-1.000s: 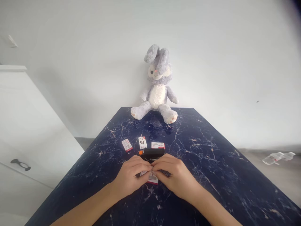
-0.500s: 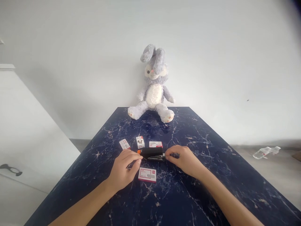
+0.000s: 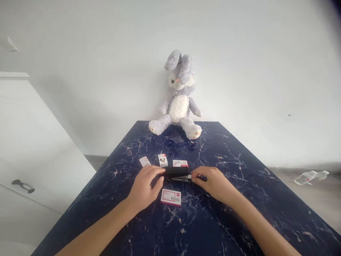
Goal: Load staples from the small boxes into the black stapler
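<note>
A black stapler (image 3: 176, 172) lies on its side across the blue marbled table, with a metal rail showing along its near side. At its left end, my left hand (image 3: 146, 185) has its index finger on the body and its thumb just below, closed about that end. My right hand (image 3: 210, 180) pinches a pale metal piece at the right end between thumb and fingertips. Just in front lies a flat white and red box (image 3: 171, 197). Behind the stapler are another white and red box (image 3: 180, 163), a small box with a clip picture (image 3: 162, 160) and a small printed box (image 3: 144, 161).
A grey plush rabbit (image 3: 179, 103) sits at the table's far edge against the wall. To the left stands a white cabinet (image 3: 32, 142) with a dark handle (image 3: 23, 186). Clear plastic bottles (image 3: 306, 177) lie on the floor at the right.
My left fingers have moved onto the stapler's left end, covering the orange tip that showed before. My right hand keeps its pinch. The whole scene sits slightly further right in view.
</note>
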Action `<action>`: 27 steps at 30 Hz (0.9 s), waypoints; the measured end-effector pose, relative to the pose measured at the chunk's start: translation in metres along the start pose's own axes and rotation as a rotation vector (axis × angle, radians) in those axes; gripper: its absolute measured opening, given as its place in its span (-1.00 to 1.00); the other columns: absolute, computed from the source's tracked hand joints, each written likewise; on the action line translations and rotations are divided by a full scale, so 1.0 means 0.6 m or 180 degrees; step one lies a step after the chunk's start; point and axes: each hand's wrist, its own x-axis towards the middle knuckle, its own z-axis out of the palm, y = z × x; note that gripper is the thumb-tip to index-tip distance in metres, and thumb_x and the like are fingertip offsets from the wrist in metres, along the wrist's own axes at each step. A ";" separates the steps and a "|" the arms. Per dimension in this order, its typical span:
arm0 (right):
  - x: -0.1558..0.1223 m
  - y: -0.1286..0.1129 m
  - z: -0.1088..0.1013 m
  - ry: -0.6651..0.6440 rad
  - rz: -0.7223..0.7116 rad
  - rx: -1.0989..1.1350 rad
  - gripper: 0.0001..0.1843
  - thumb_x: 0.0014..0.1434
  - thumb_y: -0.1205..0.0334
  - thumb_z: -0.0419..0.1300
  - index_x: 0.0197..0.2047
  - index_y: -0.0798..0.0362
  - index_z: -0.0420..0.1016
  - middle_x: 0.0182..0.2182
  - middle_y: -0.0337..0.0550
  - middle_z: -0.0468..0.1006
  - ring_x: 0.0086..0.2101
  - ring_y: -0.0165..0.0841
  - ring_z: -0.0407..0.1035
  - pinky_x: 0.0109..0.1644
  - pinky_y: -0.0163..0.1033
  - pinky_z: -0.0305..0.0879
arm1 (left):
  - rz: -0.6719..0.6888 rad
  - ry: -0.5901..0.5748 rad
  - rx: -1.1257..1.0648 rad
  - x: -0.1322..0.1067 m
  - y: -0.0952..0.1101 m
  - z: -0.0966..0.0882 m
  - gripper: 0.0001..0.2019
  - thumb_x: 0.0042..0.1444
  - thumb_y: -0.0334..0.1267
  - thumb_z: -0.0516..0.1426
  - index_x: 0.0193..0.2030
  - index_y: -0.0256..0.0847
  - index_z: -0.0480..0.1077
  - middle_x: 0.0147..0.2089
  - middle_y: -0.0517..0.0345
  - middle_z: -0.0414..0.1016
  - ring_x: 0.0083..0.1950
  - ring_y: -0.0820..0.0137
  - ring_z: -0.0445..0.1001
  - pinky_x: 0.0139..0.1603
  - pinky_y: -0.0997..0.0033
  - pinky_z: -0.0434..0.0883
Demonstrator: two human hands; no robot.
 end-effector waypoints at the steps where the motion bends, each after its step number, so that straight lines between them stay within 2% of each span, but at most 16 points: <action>1: -0.002 -0.001 -0.007 0.0023 0.0072 -0.0129 -0.86 0.20 0.20 0.18 -0.30 -0.07 0.58 -0.20 -0.20 0.63 -0.20 -0.23 0.50 -0.13 -0.20 0.33 | -0.0107 -0.0027 0.0140 0.002 -0.004 -0.002 -0.73 0.26 -0.31 0.09 0.09 -0.11 0.37 0.04 0.03 0.51 0.07 0.20 0.45 0.08 0.12 0.42; 3: -0.008 -0.002 -0.017 0.0045 0.0317 -0.0361 -0.86 0.22 0.14 0.16 -0.29 -0.07 0.53 -0.25 -0.17 0.63 -0.27 -0.21 0.51 -0.26 -0.21 0.31 | -0.0245 -0.0190 0.0422 0.006 -0.015 -0.005 -0.59 0.24 -0.26 0.12 0.22 -0.12 0.29 0.14 -0.02 0.45 0.16 0.12 0.40 0.13 0.05 0.40; 6: -0.016 -0.011 -0.011 0.0001 0.0628 -0.0521 -0.80 0.25 0.08 0.13 -0.11 -0.07 0.46 -0.22 -0.10 0.64 -0.31 -0.16 0.52 -0.33 -0.21 0.26 | -0.0237 -0.0513 0.0687 0.009 -0.035 -0.008 -0.49 0.19 -0.18 0.18 0.28 -0.11 0.27 0.09 -0.03 0.48 0.11 0.07 0.43 0.07 0.03 0.43; 9: -0.022 -0.033 0.027 -0.0023 0.0808 -0.0589 -0.55 0.27 0.03 0.11 0.18 -0.01 0.31 -0.29 -0.01 0.64 -0.33 -0.09 0.54 -0.34 -0.18 0.25 | -0.0237 -0.0677 0.0588 0.008 -0.045 -0.005 -0.55 0.21 -0.17 0.17 0.25 -0.07 0.34 -0.04 0.01 0.51 -0.01 0.15 0.48 -0.03 0.13 0.48; 12: -0.025 -0.057 0.071 0.0116 0.0953 -0.0687 -0.23 0.30 -0.02 0.03 0.43 0.16 -0.09 -0.36 0.04 0.62 -0.35 -0.05 0.53 -0.34 -0.16 0.26 | -0.0228 -0.0697 0.0341 0.007 -0.045 0.002 -0.61 0.25 -0.26 0.13 0.21 -0.05 0.38 -0.10 0.04 0.51 -0.09 0.23 0.49 -0.09 0.20 0.49; 14: -0.026 -0.069 0.090 0.0212 0.0882 -0.0655 -0.14 0.31 -0.01 0.01 0.47 0.21 -0.30 -0.30 0.07 0.62 -0.31 -0.05 0.53 -0.31 -0.15 0.28 | -0.0184 -0.0668 0.0234 0.010 -0.044 0.005 -0.64 0.23 -0.27 0.17 0.17 -0.05 0.41 -0.09 0.04 0.52 -0.04 0.20 0.48 -0.05 0.17 0.48; 16: -0.025 -0.076 0.100 0.0238 0.0783 -0.0534 -0.11 0.31 0.03 0.00 0.48 0.20 -0.41 -0.27 0.06 0.62 -0.30 -0.08 0.53 -0.30 -0.17 0.28 | -0.0166 -0.0695 0.0136 0.015 -0.043 0.005 -0.67 0.18 -0.24 0.23 0.10 -0.06 0.45 -0.06 0.03 0.53 0.02 0.15 0.47 0.00 0.13 0.47; 20: -0.024 -0.088 0.102 0.0248 0.0640 -0.0229 -0.03 0.27 0.08 0.05 0.47 0.16 -0.54 -0.28 -0.01 0.60 -0.34 -0.13 0.51 -0.34 -0.21 0.24 | -0.0298 -0.0741 -0.0025 0.024 -0.041 0.002 -0.75 0.11 -0.23 0.29 -0.04 -0.05 0.53 -0.13 0.07 0.55 -0.12 0.20 0.53 -0.10 0.20 0.49; 24: -0.018 -0.086 0.097 0.0202 0.0552 0.0199 0.00 0.24 0.13 0.06 0.47 0.13 -0.59 -0.20 -0.04 0.59 -0.28 -0.16 0.51 -0.24 -0.18 0.31 | -0.0409 -0.0512 0.0184 0.011 -0.027 0.016 -0.56 0.04 -0.27 0.33 0.09 -0.01 0.46 -0.11 0.08 0.55 -0.09 0.17 0.53 -0.07 0.17 0.48; 27: -0.006 -0.067 0.097 0.0144 0.0585 0.0434 -0.04 0.23 0.20 0.03 0.48 0.07 -0.55 0.04 0.02 0.50 -0.05 -0.14 0.48 -0.02 -0.11 0.33 | -0.0361 -0.0461 0.0445 -0.008 0.006 0.038 -0.45 0.07 -0.22 0.31 0.22 -0.07 0.35 -0.09 0.01 0.55 -0.06 0.11 0.51 -0.05 0.10 0.49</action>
